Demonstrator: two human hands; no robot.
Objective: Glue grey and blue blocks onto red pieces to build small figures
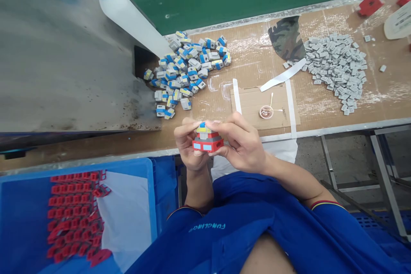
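Observation:
Both hands hold one small red toy part (208,144) in front of my body, with pale blue windows on its front. A grey, yellow and blue piece (203,130) sits on top of it. My left hand (192,147) grips the left side, its thumb low and fingers at the top. From the right, my right hand (242,143) pinches the same toy, with fingertips on the top piece and thumb near the lower right corner. Whether the two pieces are fixed together I cannot tell.
Grey, blue and yellow pieces (184,70) lie heaped beside a white bottle (131,19). Small grey parts (340,64) form another pile. A small cup (266,112) with cotton swabs stands on cardboard (247,122). Lower left, a blue tray (128,165) holds rows of red parts (72,200).

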